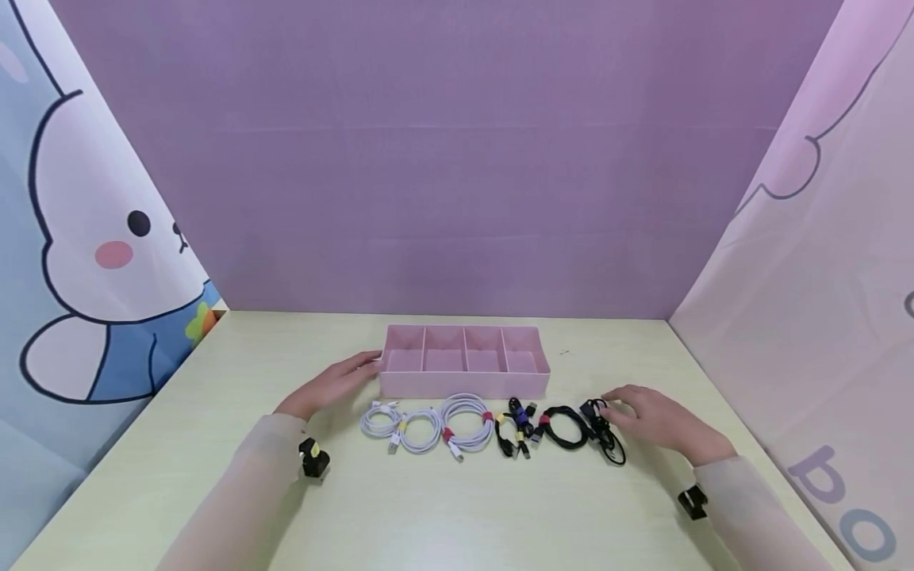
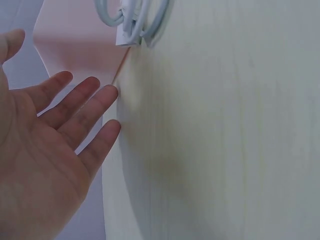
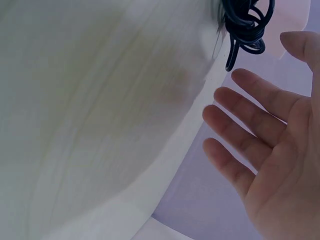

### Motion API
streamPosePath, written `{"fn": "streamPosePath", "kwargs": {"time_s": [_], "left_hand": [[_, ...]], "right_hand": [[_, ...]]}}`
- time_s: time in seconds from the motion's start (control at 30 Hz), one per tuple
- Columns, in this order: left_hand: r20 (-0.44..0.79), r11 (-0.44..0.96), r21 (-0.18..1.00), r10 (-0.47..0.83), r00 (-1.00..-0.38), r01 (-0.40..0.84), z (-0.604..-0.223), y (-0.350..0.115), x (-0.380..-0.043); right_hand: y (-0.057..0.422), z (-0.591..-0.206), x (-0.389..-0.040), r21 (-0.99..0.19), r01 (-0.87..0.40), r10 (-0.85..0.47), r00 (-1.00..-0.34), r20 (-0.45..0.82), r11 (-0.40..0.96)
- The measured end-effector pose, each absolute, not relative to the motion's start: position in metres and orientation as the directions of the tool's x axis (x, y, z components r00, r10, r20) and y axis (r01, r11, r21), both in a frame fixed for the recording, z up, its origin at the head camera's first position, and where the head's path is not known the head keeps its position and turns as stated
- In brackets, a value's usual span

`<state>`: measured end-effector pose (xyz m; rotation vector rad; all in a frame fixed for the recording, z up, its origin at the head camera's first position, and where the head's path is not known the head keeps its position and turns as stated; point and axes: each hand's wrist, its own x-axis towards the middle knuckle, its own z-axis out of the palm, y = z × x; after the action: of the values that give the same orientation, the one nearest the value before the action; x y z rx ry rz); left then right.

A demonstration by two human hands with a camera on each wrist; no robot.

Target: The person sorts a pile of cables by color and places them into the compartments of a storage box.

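Observation:
My left hand reaches to the left end of a pink four-compartment box, fingertips right at its side. In the left wrist view the fingers of that hand are spread and relaxed, holding nothing. To the right, my right hand hovers beside a bundled black cable, its fingers loosely extended in the right wrist view. A row of coiled cables lies before the box: a small white coil, another white coil, a larger white coil with red ties, short black cables and a black coil.
The box stands on a pale wooden table, its compartments facing up. A purple backdrop rises behind the table. Printed cloths hang at both sides, a rabbit cloth left and a pale pink cloth right.

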<state>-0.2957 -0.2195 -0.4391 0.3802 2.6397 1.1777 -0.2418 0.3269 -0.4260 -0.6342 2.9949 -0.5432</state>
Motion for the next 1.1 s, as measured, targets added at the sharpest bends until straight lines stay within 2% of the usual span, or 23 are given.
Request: {"fn": "streamPosePath", "kwargs": {"time_s": [0.33, 0.7, 1.1], "left_hand": [[-0.108, 0.59, 0.797, 0.349, -0.931, 0.129, -0.44, -0.216, -0.299], [-0.133, 0.57, 0.817, 0.343, -0.93, 0.094, -0.442, -0.216, -0.301], [-0.13, 0.448, 0.891, 0.396, -0.909, 0.068, -0.444, -0.216, -0.302]], "right_hand": [[0.325, -0.424, -0.238, -0.463, -0.382, -0.427, -0.904, 0.01, 0.8], [0.321, -0.425, -0.234, -0.449, -0.373, -0.422, -0.907, -0.01, 0.812], [0.316, -0.427, -0.233, -0.457, -0.332, -0.386, -0.922, -0.028, 0.825]]}}
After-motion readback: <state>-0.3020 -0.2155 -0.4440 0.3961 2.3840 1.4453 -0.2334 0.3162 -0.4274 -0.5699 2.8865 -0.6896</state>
